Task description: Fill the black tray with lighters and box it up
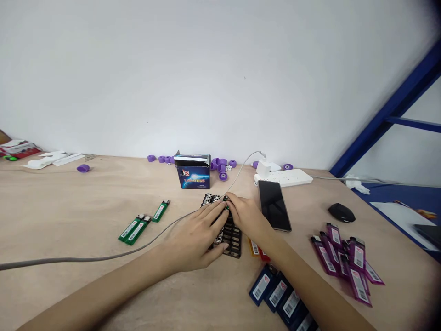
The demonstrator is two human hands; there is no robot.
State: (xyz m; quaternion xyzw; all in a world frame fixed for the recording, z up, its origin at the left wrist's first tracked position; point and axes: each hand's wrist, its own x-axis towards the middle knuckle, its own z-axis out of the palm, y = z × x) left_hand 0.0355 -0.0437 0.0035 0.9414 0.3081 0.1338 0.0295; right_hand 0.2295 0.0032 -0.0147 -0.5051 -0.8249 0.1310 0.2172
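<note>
A black slotted tray [234,243] lies on the table in front of me, its left rows filled with lighters whose metal tops [208,199] face up. My left hand [196,232] rests over the filled side, fingers stretched out and flat. At the tray's far end, my right hand [246,214] has thumb and fingers closed round a lighter [226,204]; a little green shows, while most of it is hidden. Three green lighters [138,230] lie to the left. Partly under my right forearm are yellow [254,248] and red lighters and several dark blue lighters [277,294].
A lighter box [193,177] stands open behind the tray, among purple caps [220,165]. A phone [274,204], a white power strip [289,177], a mouse [342,213] and a pile of purple lighters [344,262] are on the right. A grey cable [103,259] crosses the table.
</note>
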